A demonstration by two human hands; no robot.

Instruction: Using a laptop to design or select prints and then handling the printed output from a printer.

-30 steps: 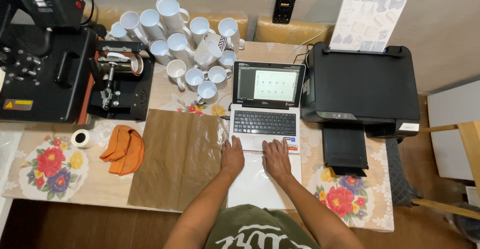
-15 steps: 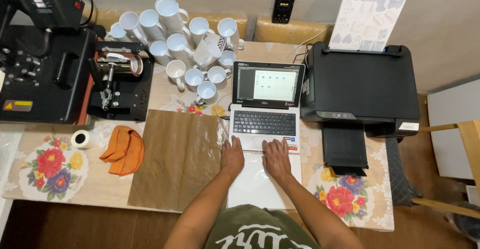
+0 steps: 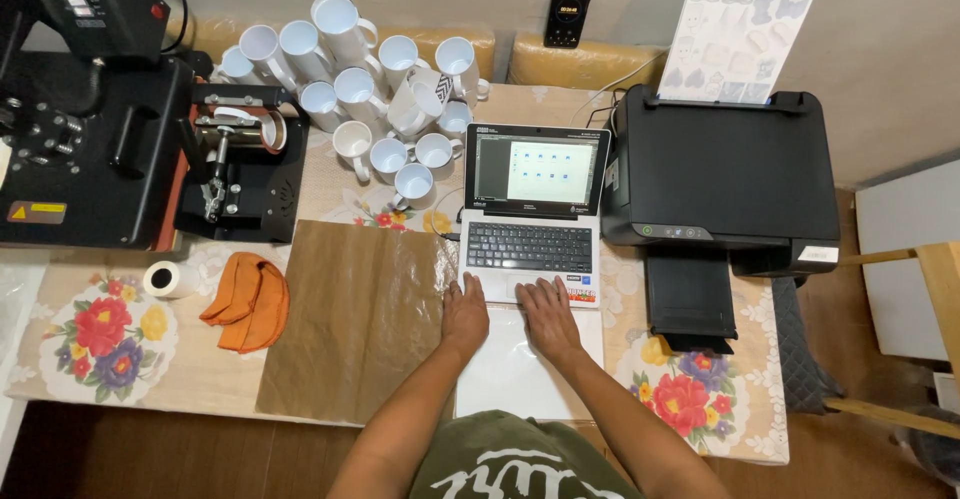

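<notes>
Both hands flat and unclenched, left hand (image 3: 465,314) and right hand (image 3: 546,317), apparently on laptop (image 3: 533,217) palm rest mid-tabletop; white mugs (image 3: 385,84) crowded nearby, easily toppled by an elbow.

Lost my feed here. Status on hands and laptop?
Left hand and right hand resting at laptop front edge, holding nothing. Lid open, screen lit. Nothing blocking.

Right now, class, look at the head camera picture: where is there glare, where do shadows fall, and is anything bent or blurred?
Head view: even, soft indoor light; the laptop screen glows brightest and its small icons are unreadable; the white mugs show mild shine; faint shadows sit under both hands, left hand and right hand; wide-lens bending curves the table edge and the heat press at the left; focus looks sharp throughout.
</notes>
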